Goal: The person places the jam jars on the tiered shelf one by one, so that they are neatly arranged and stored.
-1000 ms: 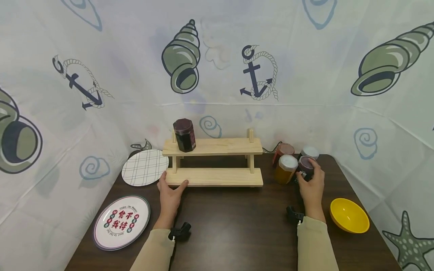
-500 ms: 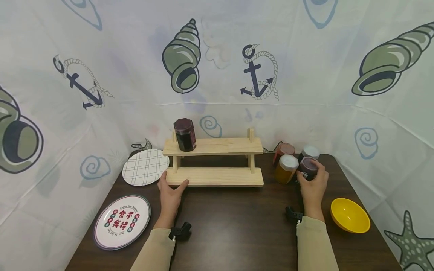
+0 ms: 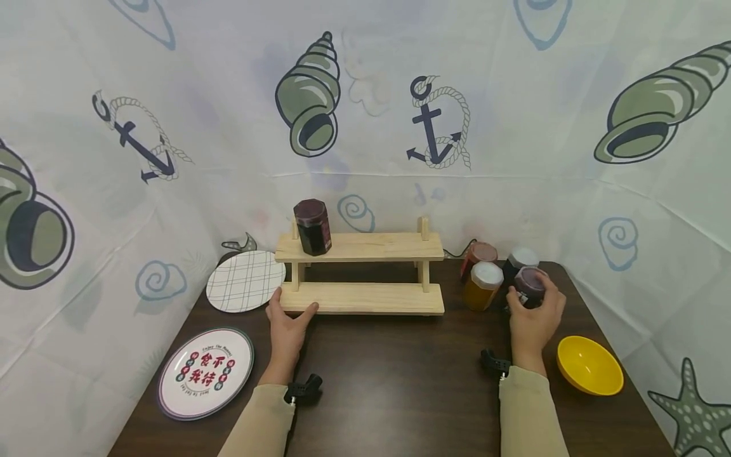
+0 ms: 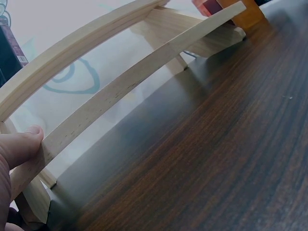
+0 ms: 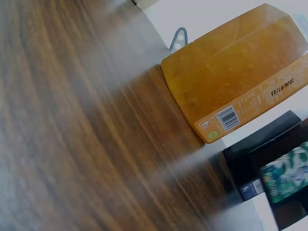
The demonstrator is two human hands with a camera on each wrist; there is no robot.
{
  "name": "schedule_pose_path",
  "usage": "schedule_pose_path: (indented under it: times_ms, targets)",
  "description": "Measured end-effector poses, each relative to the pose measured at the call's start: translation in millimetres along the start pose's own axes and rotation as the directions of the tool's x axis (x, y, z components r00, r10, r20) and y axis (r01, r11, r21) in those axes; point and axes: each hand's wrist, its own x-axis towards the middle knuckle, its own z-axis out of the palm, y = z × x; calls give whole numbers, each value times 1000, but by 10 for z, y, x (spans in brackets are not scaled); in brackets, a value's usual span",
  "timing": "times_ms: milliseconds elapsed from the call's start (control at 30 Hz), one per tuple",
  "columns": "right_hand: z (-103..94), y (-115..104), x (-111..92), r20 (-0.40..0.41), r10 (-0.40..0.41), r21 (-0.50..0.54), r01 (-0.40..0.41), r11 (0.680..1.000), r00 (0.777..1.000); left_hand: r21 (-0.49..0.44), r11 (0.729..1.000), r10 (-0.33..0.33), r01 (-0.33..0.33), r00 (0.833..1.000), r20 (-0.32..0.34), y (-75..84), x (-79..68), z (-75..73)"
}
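Purple-lidded jar (image 3: 530, 289) sits in the right hand's grip (image 3: 535, 324), the thumb on its left side and the fingers curled round its right, over the far right part of the dark counter (image 3: 394, 381); whether its base touches the surface I cannot tell. An amber jar (image 3: 481, 293) with a white lid stands just to its left, with a red jar (image 3: 478, 254) behind that one, and a pale-lidded jar (image 3: 518, 259) is close behind the held one. The left hand's grip (image 3: 288, 333) pinches the front left corner of the two-tier wooden rack (image 3: 371, 298), thumb on the lower board's front edge. A maroon-lidded jar (image 3: 312, 228) stands upright at the left of the upper board. Nearer the person, a yellow bowl (image 3: 590, 365) rests at the right and a lettered plate (image 3: 205, 374) at the left.
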Motion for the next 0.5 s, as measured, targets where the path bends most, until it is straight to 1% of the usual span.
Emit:
schedule_pose_path:
  times_ms: [167,333,500]
  targets:
    - [-18,-44,18,-90,-69,39,72,997,994,7,1000,2,-2,1000,-6,-8,0,-3]
    - [-67,-114,35,-144,-93,65,103,993,985,1,1000,2,-2,1000,-1,-15,-7,-5]
    - [-108,-198,71,-179,-106,90,123,988,978,-12,1000,4,-4,1000,7,-9,-9,-11]
